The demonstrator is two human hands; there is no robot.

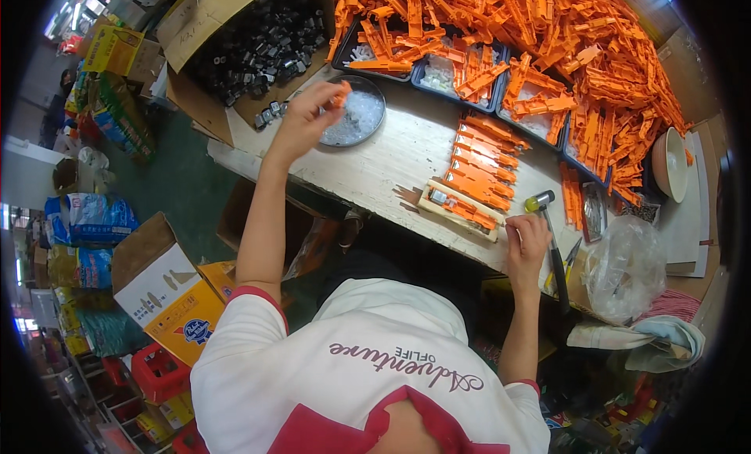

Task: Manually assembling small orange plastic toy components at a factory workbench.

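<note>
A: Item one, the hands?

B: Left hand [307,116], arm stretched out across the worktop [399,153], fingers pinched on a small orange plastic piece [341,94]. It is held over the near rim of a round dark dish [356,112] filled with small clear bits. Right hand [526,239] rests at the worktop's near edge, fingers curled; whether it grips anything cannot be told. A hammer [550,243] with a silver head and dark handle lies just beside it, touching or nearly so.

A: Item two, between the hands?

B: A pale wooden jig [461,209], holding orange parts laid side by side. Behind it, a neat row of flat orange parts [485,160], stacked in parallel on the bare wood.

A: Item three, the far side?

B: A large heap of orange plastic parts [579,55], spilling over dark trays [458,82] set in a line. To the left, an open cardboard box [258,47] of small black parts, a few of them loose on the worktop near the dish.

A: Item four, right end?

B: A pink-rimmed bowl [671,163], a crumpled clear plastic bag [626,266], and a folded cloth [653,336] below it.

A: Item five, the floor?

B: Printed cartons [168,297] in white and yellow, a red crate [156,372], and stacked bags [86,219] at left.
</note>
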